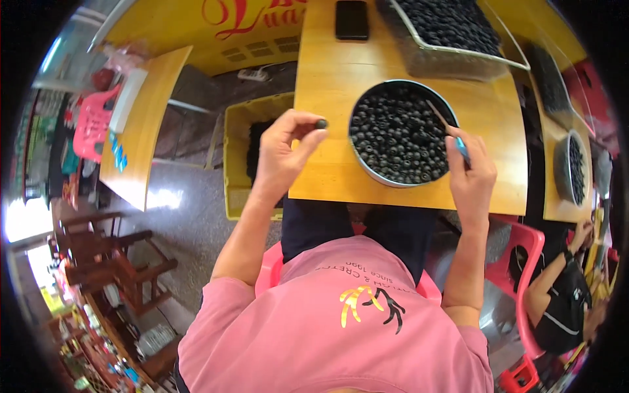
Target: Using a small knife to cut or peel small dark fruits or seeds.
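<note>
A small dark round fruit [321, 123] is pinched between the thumb and forefinger of my left hand [283, 154], left of a round metal bowl [382, 181]. Many similar dark fruits [400, 134], several with a pale ring or dimple, fill that bowl. Over the bowl's right rim, my right hand [473, 171] grips a thin pointed tool [462, 149] with a blue handle. Its narrow tip reaches over the fruits; whether it touches them I cannot tell. My fingers partly hide the handle.
A clear plastic tub [452, 64] heaped with dark fruits stands at the table's far right, near a black phone [352, 19]. Left of the table [321, 177] sits a yellow crate [236, 164]. To the right, a person [562, 298] sits beside another bowl [563, 171].
</note>
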The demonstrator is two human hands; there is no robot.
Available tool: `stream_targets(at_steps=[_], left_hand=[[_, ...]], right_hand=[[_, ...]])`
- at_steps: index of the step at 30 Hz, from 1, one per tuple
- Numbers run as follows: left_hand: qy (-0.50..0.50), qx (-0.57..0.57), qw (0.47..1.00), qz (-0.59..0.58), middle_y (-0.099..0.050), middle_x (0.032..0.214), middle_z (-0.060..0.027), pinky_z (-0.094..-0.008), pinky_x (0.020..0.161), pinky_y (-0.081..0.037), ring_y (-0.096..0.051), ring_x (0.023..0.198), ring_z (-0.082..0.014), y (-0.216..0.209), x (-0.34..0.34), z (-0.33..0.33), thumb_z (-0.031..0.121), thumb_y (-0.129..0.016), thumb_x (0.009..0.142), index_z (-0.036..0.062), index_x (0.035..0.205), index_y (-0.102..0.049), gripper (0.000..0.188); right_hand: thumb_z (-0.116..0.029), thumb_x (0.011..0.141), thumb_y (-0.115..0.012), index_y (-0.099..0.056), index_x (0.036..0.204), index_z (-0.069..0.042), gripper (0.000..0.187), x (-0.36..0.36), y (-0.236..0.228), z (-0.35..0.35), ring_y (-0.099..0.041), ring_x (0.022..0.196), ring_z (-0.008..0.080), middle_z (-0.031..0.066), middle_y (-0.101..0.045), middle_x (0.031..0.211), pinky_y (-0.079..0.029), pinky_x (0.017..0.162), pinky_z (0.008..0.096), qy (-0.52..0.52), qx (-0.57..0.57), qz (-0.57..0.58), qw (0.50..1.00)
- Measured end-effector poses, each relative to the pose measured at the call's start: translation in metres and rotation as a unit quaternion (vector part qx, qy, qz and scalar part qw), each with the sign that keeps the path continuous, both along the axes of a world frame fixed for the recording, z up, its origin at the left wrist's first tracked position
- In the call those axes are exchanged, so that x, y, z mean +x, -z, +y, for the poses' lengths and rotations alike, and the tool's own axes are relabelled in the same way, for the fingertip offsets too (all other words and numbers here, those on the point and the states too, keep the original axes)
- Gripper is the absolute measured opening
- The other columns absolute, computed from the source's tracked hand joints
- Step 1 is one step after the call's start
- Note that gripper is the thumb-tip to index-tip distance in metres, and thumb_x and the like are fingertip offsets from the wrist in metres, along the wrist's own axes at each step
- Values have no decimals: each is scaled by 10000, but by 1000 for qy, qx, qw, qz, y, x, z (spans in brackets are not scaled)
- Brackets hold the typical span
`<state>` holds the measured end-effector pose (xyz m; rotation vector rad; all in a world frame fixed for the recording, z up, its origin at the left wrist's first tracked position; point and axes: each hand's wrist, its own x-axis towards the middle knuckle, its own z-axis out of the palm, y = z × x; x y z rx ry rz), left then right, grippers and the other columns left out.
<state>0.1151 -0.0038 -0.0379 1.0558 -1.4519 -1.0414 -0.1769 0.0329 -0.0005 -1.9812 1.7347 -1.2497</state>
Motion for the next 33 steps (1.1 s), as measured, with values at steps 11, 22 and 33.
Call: stream_targets(at_steps=[11,22,33], left_hand=[[-150,-15,983,-105,-600,1013,-31,-211,757,-469,-567,849,-85,9,58,8,35,-650,902,5,1030,-638,132],[198,-222,878,-374,-616,870,-126,-391,749,-501,-607,875,-313,-8,-78,-50,107,-684,819,18,877,-629,120],[262,-88,922,-271,-612,894,-90,-334,681,-483,-585,735,-214,-6,-101,-50,54,-664,828,45,999,-635,174]], right_hand=[[-91,942,-618,-667,1061,37,182,-16,10,-2,-634,817,135,86,-682,913,-495,748,261,46,40,-64,996],[-131,946,-627,-670,1088,33,221,-24,6,22,-621,780,127,91,-676,872,-487,713,262,52,30,-78,995],[-107,936,-632,-661,1074,45,207,-19,18,22,-651,791,132,94,-694,920,-501,725,254,26,56,-128,990]])
